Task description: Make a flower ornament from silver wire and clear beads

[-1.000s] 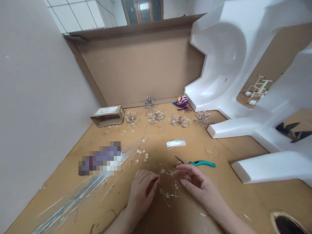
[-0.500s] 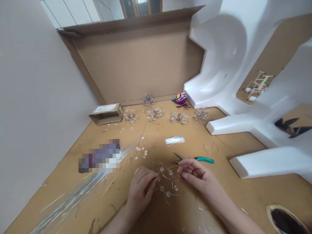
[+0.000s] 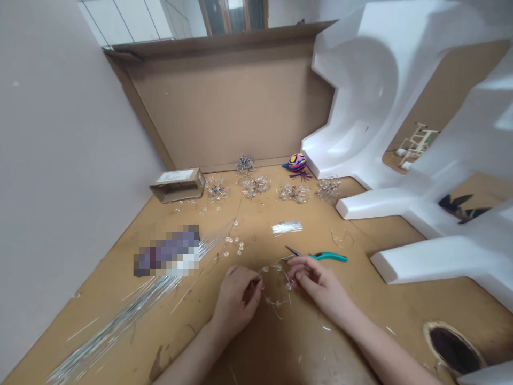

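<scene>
Between my two hands hangs a thin wire ring strung with several clear round beads (image 3: 278,268), loose wire ends sticking out of it. My left hand (image 3: 239,294) is closed, thumb and fingertips pinching the ring's left side. At the right side, my right hand (image 3: 312,280) has its fingers curled, with thumb and forefinger on the wire beside a bead. Just beyond the right hand lie pliers with a teal handle (image 3: 329,257), partly hidden by the fingers. Loose clear beads (image 3: 239,247) are scattered beyond my left hand.
Long silver wires (image 3: 120,326) lie at left beside a blurred purple patch (image 3: 168,250). Short cut wires (image 3: 287,228) lie mid-table. Finished-looking bead-and-wire clusters (image 3: 255,186) line the back, near a cardboard box (image 3: 176,188) and a colourful ornament (image 3: 297,162). White moulded legs (image 3: 425,264) stand right.
The beaded wire ring has turned and shifted slightly up in the view, with both hands moving along with it. A bead is now close to my right fingertips. The view has tilted slightly.
</scene>
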A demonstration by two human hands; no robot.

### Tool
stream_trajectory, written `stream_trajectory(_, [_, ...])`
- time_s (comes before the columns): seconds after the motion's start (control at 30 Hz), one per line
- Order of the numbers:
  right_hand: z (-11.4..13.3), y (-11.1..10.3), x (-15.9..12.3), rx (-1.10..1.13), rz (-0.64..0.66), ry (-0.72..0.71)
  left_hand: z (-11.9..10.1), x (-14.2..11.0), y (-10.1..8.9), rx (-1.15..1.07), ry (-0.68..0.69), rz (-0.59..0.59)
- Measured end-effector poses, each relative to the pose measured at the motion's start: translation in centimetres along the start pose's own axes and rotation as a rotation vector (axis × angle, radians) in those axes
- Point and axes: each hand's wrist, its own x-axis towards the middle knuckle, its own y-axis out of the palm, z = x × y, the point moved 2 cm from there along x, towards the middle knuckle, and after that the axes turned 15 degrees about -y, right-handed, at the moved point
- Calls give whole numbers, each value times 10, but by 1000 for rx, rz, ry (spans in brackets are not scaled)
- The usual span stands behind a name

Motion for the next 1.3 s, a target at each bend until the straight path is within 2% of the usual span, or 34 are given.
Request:
stream_trajectory(0.13, [-7, 1, -1, -74, 87, -36, -2, 0, 0, 67, 19, 33])
stream_trajectory(0.27, [-12, 1, -1, -272, 175, -57, -1, -4, -1, 122, -32, 48])
stream_trajectory(0.43, [2, -22, 6, -524, 76, -115, -1, -8, 1, 180, -91, 107])
stream_trajectory(0.57, [20, -46, 27, -810, 40, -128, -2, -8, 0, 173, -139, 176])
stream_trajectory(0.67, [22, -49, 58, -1020, 163, -130, 0, -9, 0, 136, -208, 259])
stream_trajectory(0.8, [8, -41, 98, -1225, 407, -137, 4, -12, 1, 22, -213, 341])
stream_trajectory(1.0, [-13, -30, 120, -1438, 642, -200, 17, -9, 0, -129, -268, 239])
stream_trajectory(1.17, [-20, -27, 125, -1541, 748, -241, 20, -4, 0, -234, -265, 163])
stream_trajectory(1.3, [-23, -32, 128, -1575, 796, -247, 18, -4, -2, -257, -279, 156])
